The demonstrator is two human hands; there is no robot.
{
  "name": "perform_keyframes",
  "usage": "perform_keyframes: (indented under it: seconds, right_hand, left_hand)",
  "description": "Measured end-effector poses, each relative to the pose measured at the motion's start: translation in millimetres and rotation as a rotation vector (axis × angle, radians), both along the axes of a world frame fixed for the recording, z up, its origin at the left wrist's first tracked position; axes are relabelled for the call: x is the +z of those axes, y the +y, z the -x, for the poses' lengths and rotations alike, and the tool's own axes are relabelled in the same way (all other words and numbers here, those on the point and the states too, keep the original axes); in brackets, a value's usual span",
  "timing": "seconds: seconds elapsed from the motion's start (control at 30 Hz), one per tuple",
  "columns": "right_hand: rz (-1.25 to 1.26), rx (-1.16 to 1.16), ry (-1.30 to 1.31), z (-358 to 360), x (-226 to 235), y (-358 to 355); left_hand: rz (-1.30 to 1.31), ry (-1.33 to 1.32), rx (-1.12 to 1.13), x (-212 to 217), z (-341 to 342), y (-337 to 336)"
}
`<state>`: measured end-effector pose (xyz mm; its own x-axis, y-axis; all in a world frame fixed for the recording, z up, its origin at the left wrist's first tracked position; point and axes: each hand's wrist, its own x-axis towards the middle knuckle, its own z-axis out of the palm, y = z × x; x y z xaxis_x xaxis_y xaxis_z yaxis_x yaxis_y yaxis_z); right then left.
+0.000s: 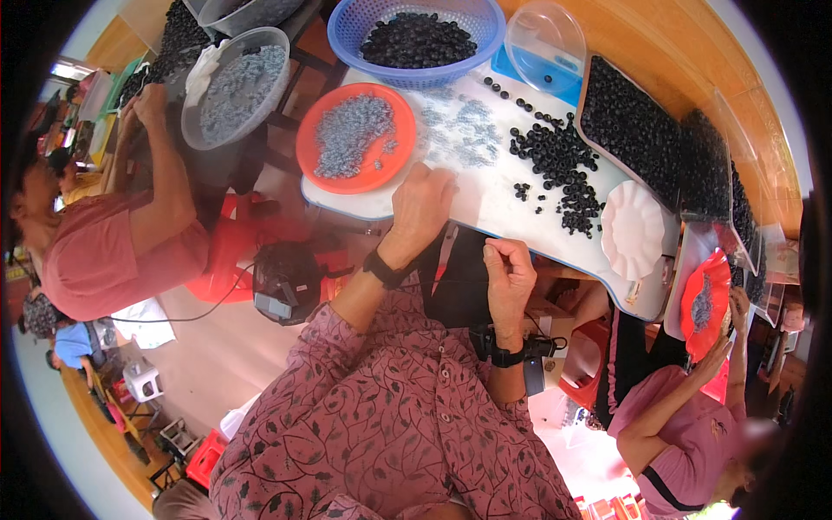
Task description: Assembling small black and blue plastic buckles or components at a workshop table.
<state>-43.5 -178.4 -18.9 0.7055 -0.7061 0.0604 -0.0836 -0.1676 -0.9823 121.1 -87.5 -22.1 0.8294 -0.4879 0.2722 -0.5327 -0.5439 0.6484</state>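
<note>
My left hand (pixel 424 206) is over the front edge of the white table (pixel 468 198), its fingers curled together close to a scatter of small grey pieces (pixel 468 132). Whatever it may hold is hidden. Just off the table edge, my right hand (pixel 510 276) is closed with thumb and forefinger pinched; anything between them is too small to make out. A red plate (pixel 403 165) heaped with the same grey pieces (pixel 354 134) is left of the scatter. Many small black round parts (pixel 555 156) are spread loose to the right, some in a row toward the back.
At the back stand a blue basket (pixel 345 54) of black parts and a clear round lid (pixel 544 39). A tray (pixel 631 121) of black parts and a white scalloped plate (pixel 631 227) are at right. Co-workers sit left (pixel 130 247) and right (pixel 685 425), the right one holding a red plate (pixel 709 295).
</note>
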Motion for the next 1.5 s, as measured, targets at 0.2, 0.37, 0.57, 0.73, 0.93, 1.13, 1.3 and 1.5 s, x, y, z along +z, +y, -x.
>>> perform_keyframes:
  seconds: [0.2,0.37,0.57,0.73,0.93,1.13,1.3,1.5]
  right_hand:
    - [0.033,-0.004,-0.004,-1,-1,1]
    - [0.067,-0.006,-0.013,-1,-4,1]
    - [0.056,-0.019,-0.022,0,-3,1]
    - [0.081,-0.032,-0.006,2,-6,-5]
    - [0.098,-0.032,0.002,5,-4,-8]
    - [0.156,-0.096,-0.047,3,-1,-12]
    - [0.061,-0.194,-0.127,-3,9,-13]
    - [0.22,-0.107,-0.11,2,12,-24]
  left_hand:
    - [-0.04,-0.027,-0.028,0,0,-3]
    - [-0.072,-0.062,-0.021,5,3,-6]
    - [-0.061,-0.162,-0.024,-3,9,-12]
    - [0.113,-0.099,-0.069,-5,15,-10]
    - [0.124,-0.168,-0.051,-6,13,-14]
    - [0.27,0.063,-0.105,8,34,-10]
    - [0.41,0.959,-0.276,10,63,-15]
    - [0.445,1.055,-0.329,8,67,-26]
